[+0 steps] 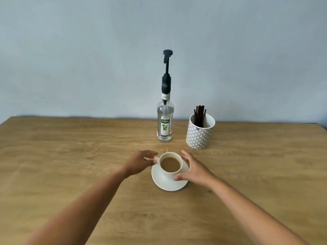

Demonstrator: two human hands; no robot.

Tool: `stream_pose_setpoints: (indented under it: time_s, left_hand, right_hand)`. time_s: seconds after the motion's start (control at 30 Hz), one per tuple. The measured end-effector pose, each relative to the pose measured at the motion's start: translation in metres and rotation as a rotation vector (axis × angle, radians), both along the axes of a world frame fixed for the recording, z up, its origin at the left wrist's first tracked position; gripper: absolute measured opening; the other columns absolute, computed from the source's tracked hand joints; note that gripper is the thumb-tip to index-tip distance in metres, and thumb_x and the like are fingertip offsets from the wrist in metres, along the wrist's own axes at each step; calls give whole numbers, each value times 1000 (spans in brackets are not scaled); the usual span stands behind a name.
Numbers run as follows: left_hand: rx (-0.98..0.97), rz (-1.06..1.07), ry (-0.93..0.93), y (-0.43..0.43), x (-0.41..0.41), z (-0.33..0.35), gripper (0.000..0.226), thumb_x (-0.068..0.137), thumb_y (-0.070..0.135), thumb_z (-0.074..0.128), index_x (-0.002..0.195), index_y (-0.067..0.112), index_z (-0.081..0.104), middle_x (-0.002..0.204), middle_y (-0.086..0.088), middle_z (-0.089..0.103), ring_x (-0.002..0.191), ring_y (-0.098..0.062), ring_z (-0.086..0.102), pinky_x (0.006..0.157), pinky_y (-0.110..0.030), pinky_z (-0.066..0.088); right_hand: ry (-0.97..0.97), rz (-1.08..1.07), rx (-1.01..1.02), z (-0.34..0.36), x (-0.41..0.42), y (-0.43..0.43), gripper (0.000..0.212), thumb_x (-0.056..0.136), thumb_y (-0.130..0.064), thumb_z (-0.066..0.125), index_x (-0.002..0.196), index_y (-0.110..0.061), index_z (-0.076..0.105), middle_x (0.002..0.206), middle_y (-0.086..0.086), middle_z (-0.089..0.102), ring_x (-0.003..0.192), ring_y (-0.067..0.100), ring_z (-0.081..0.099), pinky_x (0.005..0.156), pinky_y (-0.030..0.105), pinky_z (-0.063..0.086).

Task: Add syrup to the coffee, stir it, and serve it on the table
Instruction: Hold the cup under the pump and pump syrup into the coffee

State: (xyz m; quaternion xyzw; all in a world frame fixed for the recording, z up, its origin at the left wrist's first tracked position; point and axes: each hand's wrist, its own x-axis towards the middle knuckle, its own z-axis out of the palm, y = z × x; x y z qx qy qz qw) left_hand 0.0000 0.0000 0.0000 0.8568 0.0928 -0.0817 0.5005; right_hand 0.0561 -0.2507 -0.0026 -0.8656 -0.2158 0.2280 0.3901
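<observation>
**Both hands at coffee cup, mid-table**

Two bare forearms reach in from the near edge of the wooden table (70,156). White saucer (168,184) sits mid-table, with the cup (168,174) on it, upright, full of milky coffee (170,164).

- Left hand (139,162): thumb and fingers curled at the cup handle, touching it; can't tell if it's a real pinch.
- Right hand (192,168): released, thumb resting on the saucer, fingers straight beside the cup's right wall.

Toward the far edge stands the syrup bottle (164,124), upright, with a dark pump (167,68) on top. Just right of it is a patterned holder (200,135) with dark stirrers (200,114) inside.
</observation>
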Motion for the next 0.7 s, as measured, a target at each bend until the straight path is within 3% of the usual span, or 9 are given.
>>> stream_pose_setpoints:
  time_s: [0.13, 0.2, 0.3, 0.37, 0.5, 0.6, 0.7]
  left_hand:
    - [-32, 46, 0, -8, 0, -10, 37, 95, 20, 68, 131, 21, 65, 123, -4, 72, 105, -15, 67, 78, -24, 48]
    - [-50, 84, -8, -10, 2, -14, 33, 95, 20, 67, 128, 21, 68, 117, -3, 74, 105, -16, 69, 72, -21, 50]
    - [-100, 100, -2, -9, 3, -19, 24, 95, 17, 67, 118, 20, 72, 107, -9, 76, 92, -13, 70, 64, -16, 53]
    - [-115, 117, 6, -9, 5, -23, 19, 94, 15, 68, 112, 20, 74, 99, -7, 77, 87, -12, 70, 65, -20, 55]
    - [-142, 142, 11, -7, 7, -30, 13, 94, 15, 69, 105, 18, 74, 85, 3, 76, 78, -8, 71, 62, -19, 55]
    - [-166, 142, 21, -6, 7, -33, 8, 94, 15, 69, 100, 19, 73, 82, 5, 76, 78, -8, 73, 61, -19, 56]
    - [-214, 126, 31, -4, 5, -31, 6, 94, 17, 68, 100, 17, 71, 92, -4, 78, 91, -16, 76, 63, -23, 58]
  right_hand:
    - [-3, -62, 10, -15, -5, 6, 117, 55, -44, 90, 149, -33, 21, 149, -5, 42, 133, 11, 39, 105, 27, 34]
    - [-7, -94, 36, -22, -7, 10, 111, 53, -46, 89, 145, -36, 26, 140, -9, 51, 126, 10, 45, 99, 27, 38]
    - [-5, -132, 97, -30, -8, 13, 105, 53, -43, 90, 140, -37, 32, 130, -13, 57, 120, 9, 51, 96, 27, 42]
    - [4, -139, 128, -34, -8, 16, 102, 52, -42, 91, 136, -40, 34, 126, -16, 58, 117, 6, 53, 96, 28, 44]
    - [12, -136, 166, -38, -7, 17, 98, 50, -44, 91, 129, -52, 34, 120, -26, 57, 111, -10, 51, 91, 17, 41]
    - [26, -117, 181, -38, -2, 18, 97, 50, -43, 91, 128, -52, 36, 120, -27, 58, 112, -12, 50, 91, 17, 41]
    - [45, -80, 185, -35, 3, 18, 96, 50, -40, 92, 127, -52, 38, 119, -26, 60, 111, -10, 53, 93, 22, 43]
